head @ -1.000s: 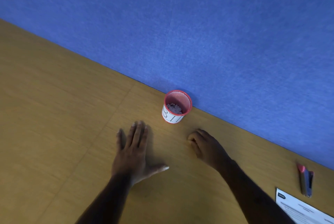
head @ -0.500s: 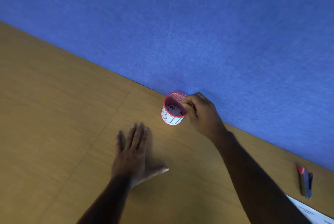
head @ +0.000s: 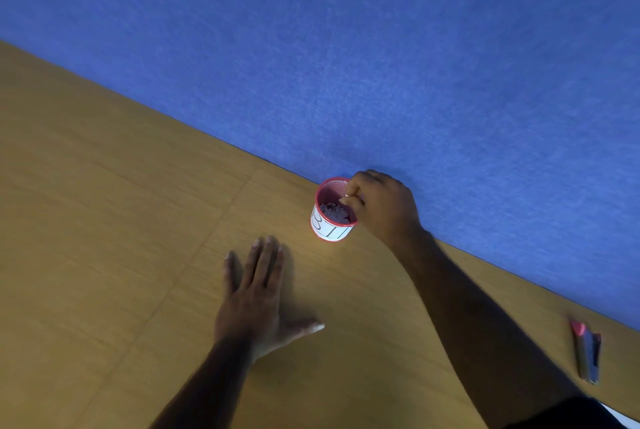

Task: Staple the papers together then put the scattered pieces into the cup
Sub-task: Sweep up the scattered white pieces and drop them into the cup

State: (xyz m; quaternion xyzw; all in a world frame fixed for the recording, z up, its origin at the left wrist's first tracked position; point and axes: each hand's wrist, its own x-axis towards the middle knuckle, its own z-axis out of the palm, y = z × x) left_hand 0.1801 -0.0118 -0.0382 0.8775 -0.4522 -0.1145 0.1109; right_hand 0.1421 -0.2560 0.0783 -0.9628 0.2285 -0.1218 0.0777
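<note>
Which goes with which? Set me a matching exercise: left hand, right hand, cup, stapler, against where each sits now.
Things:
1. left hand
2. right hand
3. cup
4. stapler

Places:
A. lying near the table's right edge of view
B. standing by the blue wall, pieces inside
C. flat on the table, fingers spread
D. fingertips over the cup's rim

Pairs: 1-C, 2-D, 3-B, 4-A

**Count on the desk**

One red mesh cup (head: pixel 333 210) with a heap of small pale pieces (head: pixel 334 213) inside, too many and too blurred to count. One stapler (head: pixel 587 352). Two bare hands: left hand (head: pixel 254 293), right hand (head: pixel 382 205).
</note>
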